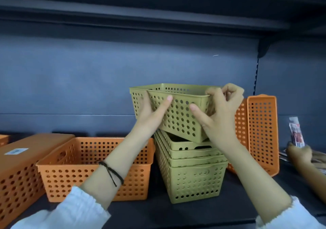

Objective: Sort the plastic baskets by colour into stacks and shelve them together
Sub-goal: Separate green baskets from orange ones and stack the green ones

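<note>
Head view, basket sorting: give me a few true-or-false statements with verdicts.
1. Both hands hold a green basket. True.
2. The held basket is seated flat in the green stack. False: it is tilted above it.
3. The left hand grips an orange basket. False: it grips the green one, as does the right hand.
4. An orange basket stands on end right of the stack. True.

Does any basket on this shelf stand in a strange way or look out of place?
Yes. One orange perforated plastic basket stands on its end at the right, behind the stack of olive-green plastic baskets, while the other orange basket sits flat. The green basket held in both hands is tilted.
</note>
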